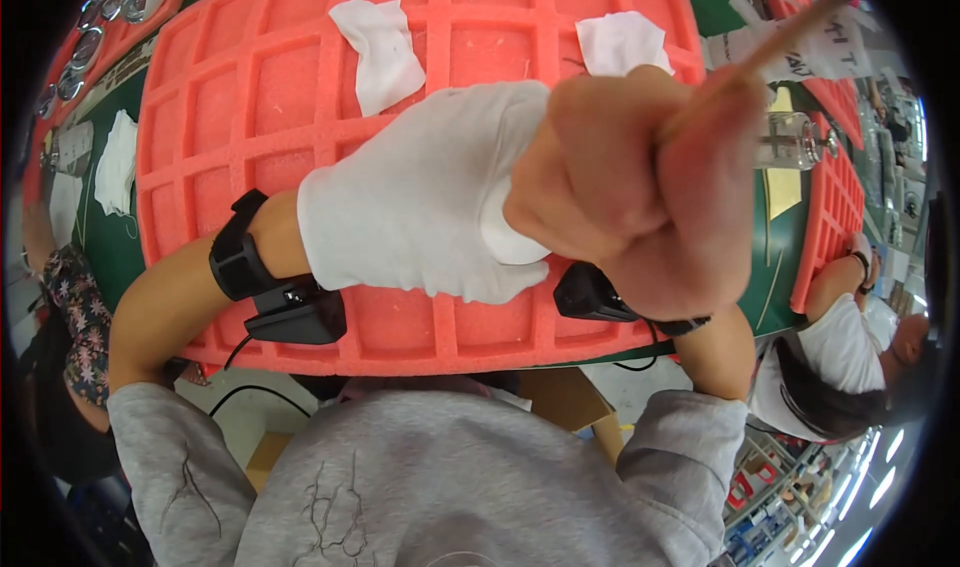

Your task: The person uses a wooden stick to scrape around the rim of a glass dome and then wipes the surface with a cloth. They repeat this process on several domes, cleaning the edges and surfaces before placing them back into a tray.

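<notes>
My left hand (420,192), in a white glove, reaches over the red tray (212,202) with its fingers curled. A smooth white rounded piece (512,235) shows between its thumb and fingers; my right hand covers the rest, so its kind is unclear. Bare and close to the camera, my right hand (640,182) is closed around a thin wooden stick (795,42). The stick points up to the right, and its lower end is hidden in the fist. Whether the hands touch each other cannot be made out.
White cloths (380,59) (625,45) lie on the tray's far side. A clear glass jar (795,142) rests at right by yellow paper (784,193). More white cloth (117,165) lies on the green table (120,235). People sit at both sides; a cable hangs in front.
</notes>
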### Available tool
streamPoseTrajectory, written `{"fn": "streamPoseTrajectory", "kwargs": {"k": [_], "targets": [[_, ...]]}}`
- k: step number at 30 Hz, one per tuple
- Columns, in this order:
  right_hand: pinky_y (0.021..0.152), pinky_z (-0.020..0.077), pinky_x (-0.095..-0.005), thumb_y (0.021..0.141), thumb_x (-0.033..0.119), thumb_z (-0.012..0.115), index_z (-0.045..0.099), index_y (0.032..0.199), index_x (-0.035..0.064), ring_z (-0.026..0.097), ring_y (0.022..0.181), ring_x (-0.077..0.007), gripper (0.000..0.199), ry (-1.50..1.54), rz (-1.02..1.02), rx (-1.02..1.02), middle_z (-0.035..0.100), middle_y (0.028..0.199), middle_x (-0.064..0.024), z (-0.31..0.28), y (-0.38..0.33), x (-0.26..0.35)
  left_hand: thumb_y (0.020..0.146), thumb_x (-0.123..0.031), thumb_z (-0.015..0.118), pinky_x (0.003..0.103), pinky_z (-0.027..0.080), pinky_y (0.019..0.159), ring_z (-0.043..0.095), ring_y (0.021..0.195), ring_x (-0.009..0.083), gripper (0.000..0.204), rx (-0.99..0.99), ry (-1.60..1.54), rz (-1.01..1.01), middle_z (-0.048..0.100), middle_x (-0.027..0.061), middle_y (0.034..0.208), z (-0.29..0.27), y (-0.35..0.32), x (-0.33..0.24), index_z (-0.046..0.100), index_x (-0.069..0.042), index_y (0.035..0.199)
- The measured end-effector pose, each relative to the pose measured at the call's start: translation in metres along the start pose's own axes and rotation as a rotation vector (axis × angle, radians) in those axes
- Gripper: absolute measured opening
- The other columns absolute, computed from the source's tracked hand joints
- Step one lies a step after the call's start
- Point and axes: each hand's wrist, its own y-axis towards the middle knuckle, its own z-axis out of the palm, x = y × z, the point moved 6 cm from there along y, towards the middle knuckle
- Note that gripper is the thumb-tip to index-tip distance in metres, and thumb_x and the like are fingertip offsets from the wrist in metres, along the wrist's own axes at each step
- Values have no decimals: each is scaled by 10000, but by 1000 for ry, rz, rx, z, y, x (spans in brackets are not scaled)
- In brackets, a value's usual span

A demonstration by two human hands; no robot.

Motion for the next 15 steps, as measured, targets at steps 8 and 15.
{"fn": "streamPoseTrajectory", "kwargs": {"k": [8,15], "targets": [[453,202,-264,1107,538,175,330,699,170,149,454,-89,572,290,-6,248,262,549,66,-5,5,15,809,-140,778,318,541,778,659,943,160,280,54,-45,-108,678,13,1033,-4,0,3,659,-118,1062],[423,167,-263,1099,549,213,311,703,158,149,431,-79,565,117,-50,5,245,537,71,11,-9,15,692,-126,705,353,482,599,601,613,247,291,45,-435,-353,607,86,690,-4,3,-4,555,-34,924]]}}
